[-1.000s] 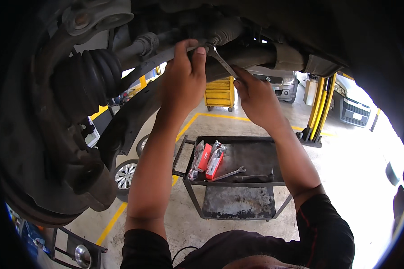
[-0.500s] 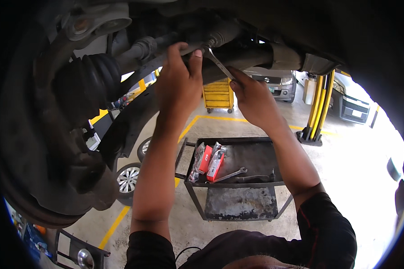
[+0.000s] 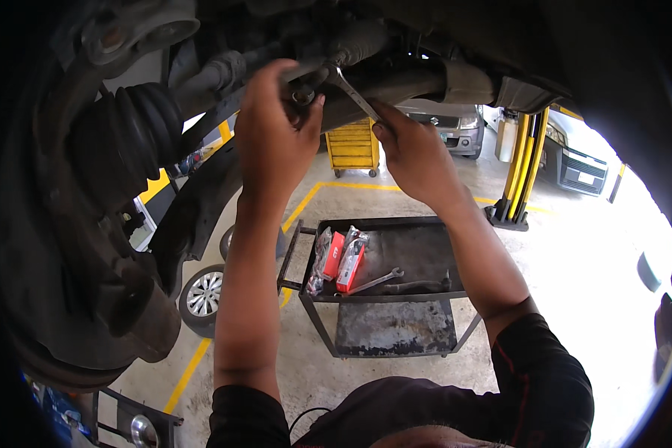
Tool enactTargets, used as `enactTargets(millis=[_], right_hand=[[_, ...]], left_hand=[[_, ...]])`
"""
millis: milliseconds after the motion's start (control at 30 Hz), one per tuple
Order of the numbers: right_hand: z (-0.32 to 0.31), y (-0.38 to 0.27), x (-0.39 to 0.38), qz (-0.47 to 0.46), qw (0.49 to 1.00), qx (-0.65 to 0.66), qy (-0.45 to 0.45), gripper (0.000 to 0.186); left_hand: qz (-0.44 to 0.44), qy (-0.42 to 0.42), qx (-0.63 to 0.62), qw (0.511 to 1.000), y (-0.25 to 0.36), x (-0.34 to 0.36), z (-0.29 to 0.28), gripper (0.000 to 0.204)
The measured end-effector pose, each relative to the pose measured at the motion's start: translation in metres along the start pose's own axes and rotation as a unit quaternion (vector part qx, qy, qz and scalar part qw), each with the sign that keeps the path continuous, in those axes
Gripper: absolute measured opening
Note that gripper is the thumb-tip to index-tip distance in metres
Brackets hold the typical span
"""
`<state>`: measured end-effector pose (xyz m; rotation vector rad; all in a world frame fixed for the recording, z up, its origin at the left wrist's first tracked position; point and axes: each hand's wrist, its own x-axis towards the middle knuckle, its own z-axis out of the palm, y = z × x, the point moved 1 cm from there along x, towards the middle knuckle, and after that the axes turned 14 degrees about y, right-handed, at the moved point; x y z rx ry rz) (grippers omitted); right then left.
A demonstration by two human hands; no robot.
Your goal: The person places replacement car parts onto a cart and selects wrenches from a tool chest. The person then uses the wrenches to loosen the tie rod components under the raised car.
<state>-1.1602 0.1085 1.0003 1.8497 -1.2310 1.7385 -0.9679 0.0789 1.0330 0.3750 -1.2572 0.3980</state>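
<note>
Overhead, under a raised vehicle, my right hand (image 3: 418,153) is closed round a combination wrench (image 3: 357,92). The wrench's upper end meets a thin rod beside a ribbed rubber boot (image 3: 362,41). To the left of the wrench, my left hand (image 3: 276,142) curls round a dark tie rod end (image 3: 302,97), its round metal tip showing between thumb and forefinger. The left fingertips are slightly blurred, and the other fingers are hidden behind the hand. A larger black bellows boot (image 3: 138,131) sits on the axle further left.
Below stands a black tool cart (image 3: 418,250) bearing red boxes (image 3: 351,265), another wrench (image 3: 377,281) and a dark tool. Wheels (image 3: 201,299) lie left of it. A yellow cabinet (image 3: 353,145), a yellow lift post (image 3: 519,172) and parked cars stand beyond. A suspension arm (image 3: 201,201) hangs at left.
My left hand has turned and its thumb has dropped away from the forefinger, baring the round metal tip. The wrench stays at the rod in my right hand. The whole view has shifted slightly.
</note>
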Motion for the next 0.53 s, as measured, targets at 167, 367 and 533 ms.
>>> enactTargets(millis=[167,367,533], right_hand=[[0.005,0.005,0.000,-0.053,0.998,0.005,0.032,0.034],[0.003,0.002,0.000,-0.046,0.999,0.006,0.025,0.036],[0.004,-0.005,-0.002,-0.015,1.000,0.022,0.009,0.038]], left_hand=[[0.084,0.001,0.092,0.992,0.003,0.005,0.005,0.031],[-0.359,-0.092,-0.107,0.922,-0.006,0.016,0.009,0.027],[-0.111,-0.065,-0.012,0.992,-0.012,0.010,0.004,0.042]])
